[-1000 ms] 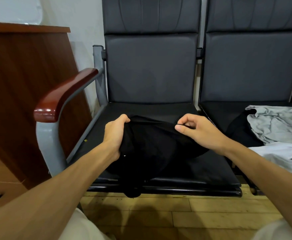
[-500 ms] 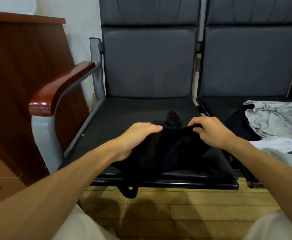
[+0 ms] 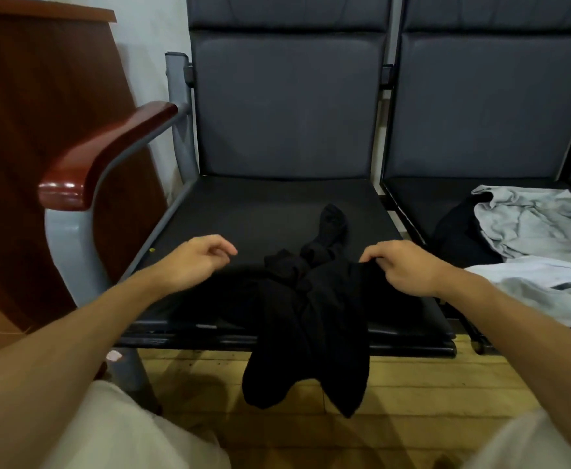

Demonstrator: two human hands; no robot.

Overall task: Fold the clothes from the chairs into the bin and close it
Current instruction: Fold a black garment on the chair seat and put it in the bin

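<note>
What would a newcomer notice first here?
The black garment lies bunched on the left chair seat, part of it hanging over the front edge toward the floor. The right hand pinches its right edge, while the left hand hovers beside it, gripping nothing. A pile of grey clothes lies on the next seat to the right.

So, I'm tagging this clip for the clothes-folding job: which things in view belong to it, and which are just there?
Job: black garment, pinched by the right hand; left hand, holding nothing; grey garment; white garment; left chair; right chair.
Just there: wooden cabinet; wood floor.
</note>
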